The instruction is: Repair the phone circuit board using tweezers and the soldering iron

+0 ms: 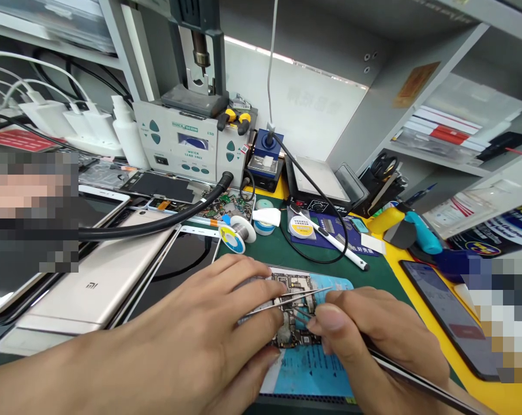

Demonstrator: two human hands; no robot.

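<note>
A small circuit board [289, 331] lies on a blue and white card [316, 369] on the green mat. My left hand [204, 328] reaches over the board's left side, and slim metal tweezers [295, 298] stick out from between its closed fingers, tips pointing right across the board. My right hand [373, 334] is closed on a second pair of tweezers [416, 380], whose long handle runs to the lower right. Their tips are over the middle of the board. My left fingertips partly cover the board's left edge.
Phones [87, 282] lie at the left under a thick black hose [157, 225]. A hot-air station [191, 144], solder spool [237, 235], white pen-like tool [342, 245] and heating plate [316, 178] stand behind. Another phone [446, 317] lies at the right.
</note>
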